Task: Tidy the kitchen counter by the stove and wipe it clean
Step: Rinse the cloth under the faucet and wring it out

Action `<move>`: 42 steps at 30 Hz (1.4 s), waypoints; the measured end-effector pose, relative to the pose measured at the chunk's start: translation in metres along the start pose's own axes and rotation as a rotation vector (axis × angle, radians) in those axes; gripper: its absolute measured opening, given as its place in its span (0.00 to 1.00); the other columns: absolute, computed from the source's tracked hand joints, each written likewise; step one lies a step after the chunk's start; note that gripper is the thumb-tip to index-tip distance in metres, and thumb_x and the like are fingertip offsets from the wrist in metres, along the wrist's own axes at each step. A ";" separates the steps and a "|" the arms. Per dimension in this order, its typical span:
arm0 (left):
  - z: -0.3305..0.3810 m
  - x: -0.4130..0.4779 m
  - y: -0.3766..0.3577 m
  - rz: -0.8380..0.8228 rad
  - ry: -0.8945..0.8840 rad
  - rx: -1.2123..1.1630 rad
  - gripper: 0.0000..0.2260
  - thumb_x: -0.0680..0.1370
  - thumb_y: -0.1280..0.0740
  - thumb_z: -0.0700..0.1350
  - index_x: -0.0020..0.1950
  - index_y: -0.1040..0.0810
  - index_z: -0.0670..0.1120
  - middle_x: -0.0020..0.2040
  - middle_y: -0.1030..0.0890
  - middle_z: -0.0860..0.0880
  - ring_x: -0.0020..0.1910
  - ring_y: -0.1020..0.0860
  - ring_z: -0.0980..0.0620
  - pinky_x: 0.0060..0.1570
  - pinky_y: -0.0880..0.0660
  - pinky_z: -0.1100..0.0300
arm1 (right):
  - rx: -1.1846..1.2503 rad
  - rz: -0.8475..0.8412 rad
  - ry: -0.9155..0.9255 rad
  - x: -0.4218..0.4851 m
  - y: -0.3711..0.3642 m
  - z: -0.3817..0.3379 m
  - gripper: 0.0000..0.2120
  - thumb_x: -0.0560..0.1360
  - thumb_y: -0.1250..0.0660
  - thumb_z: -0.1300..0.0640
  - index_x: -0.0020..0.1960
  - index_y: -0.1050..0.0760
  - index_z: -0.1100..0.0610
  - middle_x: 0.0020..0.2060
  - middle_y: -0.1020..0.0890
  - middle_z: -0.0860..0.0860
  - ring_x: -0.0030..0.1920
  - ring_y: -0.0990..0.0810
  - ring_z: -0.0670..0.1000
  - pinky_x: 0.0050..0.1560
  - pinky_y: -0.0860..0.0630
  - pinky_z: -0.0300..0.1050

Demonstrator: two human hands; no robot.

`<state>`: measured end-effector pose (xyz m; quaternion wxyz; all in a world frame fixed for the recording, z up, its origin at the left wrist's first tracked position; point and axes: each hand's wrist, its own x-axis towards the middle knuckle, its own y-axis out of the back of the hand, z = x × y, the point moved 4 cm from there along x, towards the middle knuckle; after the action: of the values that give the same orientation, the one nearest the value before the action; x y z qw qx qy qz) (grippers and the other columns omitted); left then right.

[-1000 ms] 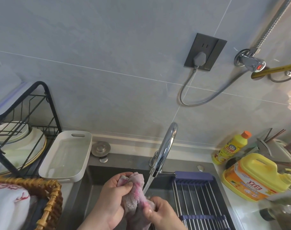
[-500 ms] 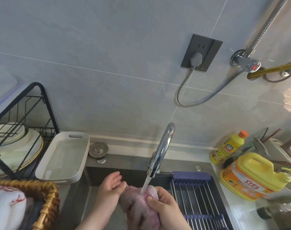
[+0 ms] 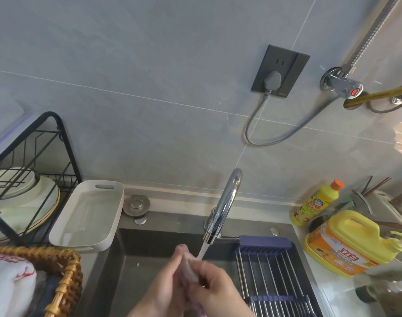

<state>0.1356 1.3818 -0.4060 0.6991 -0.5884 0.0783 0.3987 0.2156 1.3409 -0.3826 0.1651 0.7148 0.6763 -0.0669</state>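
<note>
Over the dark sink [image 3: 131,259], my left hand [image 3: 163,284] and my right hand [image 3: 214,287] are pressed together around a pink cloth [image 3: 189,267]. Only a narrow strip of the cloth shows between my palms, and both hands squeeze it. Water runs from the chrome faucet [image 3: 222,207] onto the cloth and my fingers. The hands are blurred by motion.
A white tray [image 3: 90,213] and a black dish rack [image 3: 30,179] with plates stand left of the sink, a wicker basket [image 3: 65,271] in front of them. A purple drying rack [image 3: 271,268] spans the sink's right side. Yellow detergent bottles [image 3: 346,243] stand on the right counter.
My left hand has closed back onto the cloth, so both hands now squeeze it together under the stream. Less of the cloth shows than before.
</note>
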 end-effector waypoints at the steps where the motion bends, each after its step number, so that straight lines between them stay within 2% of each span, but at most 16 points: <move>1: 0.011 -0.007 0.004 -0.013 -0.017 -0.023 0.19 0.71 0.30 0.51 0.49 0.26 0.35 0.45 0.23 0.33 0.43 0.23 0.40 0.46 0.26 0.51 | -0.114 -0.045 -0.011 0.000 -0.004 0.001 0.20 0.70 0.38 0.55 0.61 0.23 0.52 0.49 0.18 0.46 0.45 0.20 0.43 0.46 0.27 0.33; 4: 0.014 -0.005 0.004 -0.034 0.012 0.021 0.13 0.73 0.35 0.44 0.51 0.25 0.35 0.41 0.19 0.33 0.37 0.18 0.39 0.43 0.23 0.49 | -0.105 -0.178 -0.054 -0.005 -0.007 -0.001 0.20 0.70 0.36 0.57 0.55 0.21 0.36 0.45 0.16 0.36 0.49 0.20 0.36 0.55 0.26 0.33; 8: 0.019 -0.021 -0.005 -0.172 0.035 -0.124 0.09 0.68 0.35 0.36 0.45 0.20 0.35 0.53 0.23 0.26 0.52 0.22 0.28 0.61 0.30 0.37 | 0.145 0.340 -0.044 -0.014 0.041 0.018 0.15 0.63 0.40 0.72 0.37 0.17 0.60 0.31 0.16 0.55 0.32 0.20 0.53 0.31 0.25 0.37; 11: 0.012 -0.026 -0.003 -0.298 0.124 -0.011 0.23 0.64 0.29 0.33 0.59 0.22 0.33 0.58 0.24 0.26 0.57 0.24 0.28 0.58 0.27 0.37 | 0.249 0.183 -0.194 -0.018 0.035 0.048 0.16 0.70 0.35 0.73 0.55 0.21 0.62 0.41 0.15 0.53 0.41 0.17 0.48 0.39 0.24 0.36; 14: 0.010 -0.027 -0.004 -0.231 0.165 -0.032 0.34 0.61 0.38 0.32 0.69 0.30 0.34 0.63 0.29 0.29 0.66 0.29 0.32 0.69 0.36 0.40 | 0.683 0.108 -0.377 -0.011 0.012 0.053 0.16 0.77 0.35 0.61 0.61 0.24 0.70 0.50 0.17 0.62 0.47 0.15 0.56 0.48 0.22 0.44; 17: 0.002 -0.026 0.001 -0.283 0.268 -0.172 0.30 0.57 0.43 0.36 0.59 0.27 0.37 0.54 0.26 0.38 0.58 0.24 0.41 0.65 0.31 0.51 | 1.133 0.083 -0.406 -0.011 -0.007 0.036 0.26 0.80 0.43 0.49 0.62 0.24 0.71 0.62 0.24 0.70 0.60 0.22 0.69 0.64 0.30 0.60; 19: 0.006 -0.025 0.003 -0.251 0.230 -0.080 0.29 0.56 0.43 0.34 0.56 0.24 0.31 0.52 0.23 0.35 0.51 0.22 0.36 0.57 0.25 0.48 | 1.209 0.035 -0.318 -0.015 -0.013 0.026 0.28 0.82 0.42 0.48 0.66 0.29 0.73 0.66 0.28 0.69 0.67 0.28 0.69 0.64 0.30 0.61; 22: 0.021 -0.028 -0.001 -0.219 0.126 0.045 0.29 0.59 0.47 0.32 0.56 0.21 0.29 0.45 0.21 0.28 0.44 0.20 0.31 0.47 0.22 0.43 | 1.054 0.090 -0.134 -0.012 -0.006 0.016 0.29 0.83 0.42 0.51 0.70 0.39 0.76 0.69 0.31 0.68 0.72 0.35 0.66 0.70 0.36 0.57; 25: 0.024 -0.031 -0.003 -0.201 0.147 0.133 0.28 0.63 0.50 0.34 0.60 0.25 0.27 0.51 0.25 0.28 0.52 0.24 0.30 0.63 0.31 0.37 | 0.997 0.139 -0.081 -0.003 0.000 0.031 0.40 0.76 0.30 0.49 0.76 0.45 0.69 0.71 0.37 0.71 0.73 0.37 0.67 0.74 0.41 0.60; 26: 0.026 -0.024 0.006 -0.159 0.128 0.172 0.26 0.64 0.49 0.34 0.57 0.24 0.27 0.48 0.23 0.29 0.48 0.22 0.32 0.59 0.28 0.38 | 0.940 0.173 -0.159 0.000 0.008 0.038 0.49 0.64 0.19 0.50 0.75 0.40 0.69 0.69 0.34 0.71 0.71 0.34 0.67 0.73 0.40 0.61; 28: 0.034 -0.016 0.018 -0.037 0.056 0.262 0.21 0.64 0.45 0.33 0.51 0.22 0.28 0.42 0.22 0.33 0.39 0.20 0.37 0.47 0.22 0.46 | 0.841 0.187 -0.218 0.002 0.020 0.050 0.49 0.52 0.14 0.56 0.67 0.29 0.70 0.64 0.27 0.71 0.66 0.27 0.68 0.70 0.34 0.62; 31: 0.043 -0.009 0.026 0.130 -0.016 0.529 0.12 0.65 0.35 0.30 0.47 0.21 0.29 0.46 0.20 0.33 0.45 0.19 0.35 0.52 0.23 0.44 | 0.765 0.077 -0.144 -0.006 0.026 0.034 0.20 0.62 0.20 0.61 0.52 0.18 0.65 0.58 0.21 0.69 0.60 0.21 0.67 0.63 0.25 0.57; 33: 0.047 -0.009 0.028 0.233 -0.078 0.748 0.07 0.72 0.34 0.31 0.44 0.16 0.36 0.46 0.16 0.37 0.48 0.17 0.39 0.51 0.23 0.51 | 0.738 0.063 -0.127 -0.009 0.026 0.025 0.11 0.66 0.26 0.65 0.48 0.17 0.64 0.55 0.19 0.69 0.55 0.18 0.65 0.55 0.22 0.54; 37: 0.050 -0.002 0.034 0.241 -0.090 0.890 0.11 0.73 0.32 0.46 0.51 0.15 0.45 0.49 0.14 0.45 0.53 0.17 0.46 0.63 0.28 0.48 | 0.745 0.001 -0.140 -0.010 0.029 0.011 0.20 0.67 0.30 0.67 0.60 0.20 0.64 0.59 0.21 0.68 0.60 0.21 0.67 0.65 0.28 0.62; 40: 0.051 0.001 0.037 0.197 -0.074 0.738 0.17 0.83 0.44 0.48 0.54 0.15 0.45 0.56 0.16 0.46 0.54 0.17 0.49 0.56 0.23 0.56 | 0.754 -0.040 -0.152 -0.014 0.035 0.008 0.24 0.67 0.33 0.69 0.62 0.21 0.62 0.62 0.23 0.68 0.63 0.23 0.67 0.70 0.34 0.65; 42: 0.054 0.001 0.038 0.215 -0.083 0.589 0.22 0.84 0.48 0.51 0.56 0.16 0.44 0.57 0.17 0.46 0.57 0.18 0.47 0.58 0.25 0.52 | 0.792 -0.070 -0.143 -0.016 0.034 0.004 0.25 0.68 0.34 0.70 0.65 0.23 0.62 0.63 0.24 0.68 0.65 0.25 0.68 0.70 0.35 0.67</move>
<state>0.0926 1.4298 -0.4195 0.7960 -0.3321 0.2236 0.4540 0.2485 1.3236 -0.3764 -0.0787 0.6933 0.6089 -0.3773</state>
